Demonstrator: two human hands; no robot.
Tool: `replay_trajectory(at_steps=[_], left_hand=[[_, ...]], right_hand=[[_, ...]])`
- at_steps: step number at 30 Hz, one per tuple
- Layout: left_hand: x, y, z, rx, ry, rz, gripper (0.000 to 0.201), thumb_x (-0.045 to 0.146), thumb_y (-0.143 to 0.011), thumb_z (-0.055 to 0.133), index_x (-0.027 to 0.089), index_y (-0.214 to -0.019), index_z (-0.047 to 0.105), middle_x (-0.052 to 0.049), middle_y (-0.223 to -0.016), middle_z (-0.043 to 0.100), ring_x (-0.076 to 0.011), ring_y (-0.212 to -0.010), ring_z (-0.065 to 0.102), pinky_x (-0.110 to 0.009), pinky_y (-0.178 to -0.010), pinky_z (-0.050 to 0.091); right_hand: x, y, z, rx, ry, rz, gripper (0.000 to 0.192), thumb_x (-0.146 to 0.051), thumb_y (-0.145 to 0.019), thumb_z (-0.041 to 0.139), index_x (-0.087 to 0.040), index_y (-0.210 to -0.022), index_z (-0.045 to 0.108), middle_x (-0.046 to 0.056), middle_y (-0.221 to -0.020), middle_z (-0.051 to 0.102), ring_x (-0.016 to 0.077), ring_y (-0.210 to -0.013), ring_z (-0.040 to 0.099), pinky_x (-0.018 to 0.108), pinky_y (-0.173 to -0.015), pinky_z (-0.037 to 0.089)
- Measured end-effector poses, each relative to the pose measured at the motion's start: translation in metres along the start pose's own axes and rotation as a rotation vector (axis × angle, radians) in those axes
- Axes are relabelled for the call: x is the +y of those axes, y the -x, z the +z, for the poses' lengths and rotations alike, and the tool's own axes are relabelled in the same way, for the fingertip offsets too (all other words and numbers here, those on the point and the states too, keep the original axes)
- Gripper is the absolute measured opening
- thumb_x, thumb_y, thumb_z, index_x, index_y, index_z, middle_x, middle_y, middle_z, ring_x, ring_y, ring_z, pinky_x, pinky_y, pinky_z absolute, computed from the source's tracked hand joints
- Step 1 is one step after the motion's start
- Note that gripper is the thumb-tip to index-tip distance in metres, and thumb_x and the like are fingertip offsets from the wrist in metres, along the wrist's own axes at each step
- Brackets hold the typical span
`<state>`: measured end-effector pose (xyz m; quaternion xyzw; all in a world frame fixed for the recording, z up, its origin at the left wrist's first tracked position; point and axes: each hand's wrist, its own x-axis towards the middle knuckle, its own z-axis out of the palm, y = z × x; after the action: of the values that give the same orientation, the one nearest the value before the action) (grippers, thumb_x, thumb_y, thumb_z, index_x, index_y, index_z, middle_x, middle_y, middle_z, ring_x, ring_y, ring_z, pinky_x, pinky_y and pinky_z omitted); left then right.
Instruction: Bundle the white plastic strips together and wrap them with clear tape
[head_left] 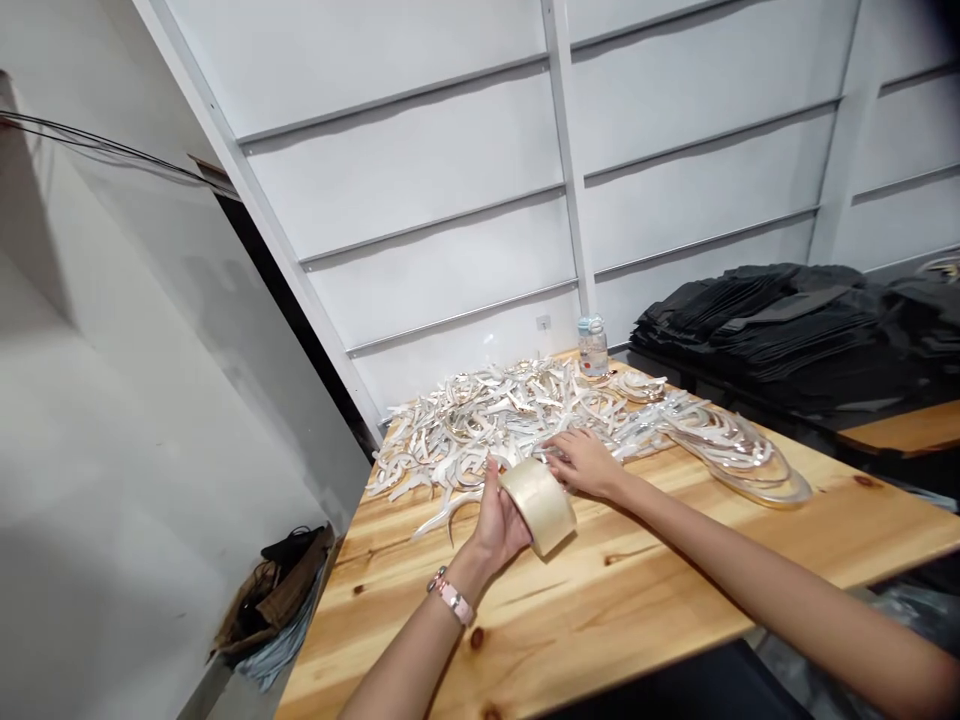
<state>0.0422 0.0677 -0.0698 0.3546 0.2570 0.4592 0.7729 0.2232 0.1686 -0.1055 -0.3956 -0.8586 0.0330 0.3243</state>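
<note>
My left hand [499, 525] grips a wide roll of clear, yellowish packing tape [549, 508], with the fingers inside its core and the thumb pointing up beside the rim. A watch with a pink strap [452, 597] is on that wrist. Just beyond the roll, my right hand [585, 462] reaches in from the right, fingers stretched out to the left and thumb close to the tape. Its fingertips are over the edge of a heap of curved white and silver strips [510, 410]. Whether they touch the tape's end cannot be made out.
The heap covers the far part of the wooden table [600, 590]. Looped strips [742, 455] lie at the right. A clear bottle [592, 345] stands at the back. Stacked black sheets [765, 320] sit beyond the right edge, and a cardboard box [281, 595] is on the left floor.
</note>
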Motion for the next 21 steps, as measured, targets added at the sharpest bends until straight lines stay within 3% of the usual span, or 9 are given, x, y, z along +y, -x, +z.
replay_trajectory(at_steps=[4, 9, 13, 17, 19, 21], left_hand=[[-0.006, -0.005, -0.003, 0.11, -0.042, 0.074, 0.08, 0.075, -0.08, 0.047, 0.009, -0.122, 0.061, -0.017, -0.107, 0.071, -0.0325, -0.099, 0.066, -0.043, -0.092, 0.047], [-0.012, -0.008, -0.001, 0.255, -0.042, 0.209, 0.076, 0.075, -0.077, 0.05, 0.008, -0.109, 0.068, -0.016, -0.097, 0.073, -0.032, -0.093, 0.068, -0.043, -0.087, 0.051], [-0.013, -0.011, -0.001, 0.396, -0.03, 0.378, 0.068, 0.07, -0.075, 0.055, 0.008, -0.1, 0.07, -0.014, -0.094, 0.073, -0.0309, -0.098, 0.067, -0.039, -0.089, 0.05], [-0.018, -0.016, -0.008, 0.552, -0.048, 0.569, 0.057, 0.059, -0.073, 0.063, 0.014, -0.109, 0.067, -0.01, -0.105, 0.072, -0.0268, -0.109, 0.063, -0.034, -0.094, 0.046], [-0.022, -0.018, -0.01, 0.565, -0.055, 0.594, 0.057, 0.056, -0.072, 0.066, 0.016, -0.112, 0.065, -0.01, -0.109, 0.07, -0.0258, -0.113, 0.06, -0.033, -0.097, 0.044], [-0.024, -0.018, -0.01, 0.501, -0.052, 0.574, 0.057, 0.055, -0.071, 0.067, 0.015, -0.113, 0.064, -0.01, -0.109, 0.07, -0.0261, -0.114, 0.06, -0.034, -0.099, 0.043]], right_hand=[[0.005, 0.006, -0.011, -0.081, 0.023, -0.022, 0.035, -0.047, -0.086, 0.058, -0.021, -0.106, 0.069, 0.009, -0.108, 0.071, 0.029, -0.102, 0.06, 0.039, -0.087, 0.038], [0.008, 0.003, -0.015, -0.079, 0.021, 0.012, 0.023, -0.033, -0.086, 0.06, -0.017, -0.098, 0.072, 0.01, -0.1, 0.073, 0.0255, -0.096, 0.063, 0.032, -0.082, 0.04], [0.002, 0.002, -0.019, 0.014, -0.004, 0.079, 0.02, -0.03, -0.09, 0.056, -0.017, -0.093, 0.071, 0.011, -0.092, 0.073, 0.0253, -0.089, 0.064, 0.031, -0.076, 0.04], [-0.004, 0.001, -0.029, 0.136, -0.075, 0.15, 0.024, -0.034, -0.095, 0.048, -0.02, -0.091, 0.068, 0.009, -0.085, 0.072, 0.025, -0.082, 0.064, 0.032, -0.075, 0.039], [-0.006, -0.002, -0.037, 0.215, -0.133, 0.225, 0.029, -0.036, -0.096, 0.042, -0.02, -0.095, 0.065, 0.009, -0.083, 0.07, 0.0249, -0.078, 0.063, 0.033, -0.072, 0.039], [-0.012, -0.002, -0.049, 0.295, -0.208, 0.316, 0.034, -0.038, -0.098, 0.034, -0.018, -0.101, 0.061, 0.008, -0.079, 0.067, 0.0234, -0.071, 0.06, 0.033, -0.066, 0.04]])
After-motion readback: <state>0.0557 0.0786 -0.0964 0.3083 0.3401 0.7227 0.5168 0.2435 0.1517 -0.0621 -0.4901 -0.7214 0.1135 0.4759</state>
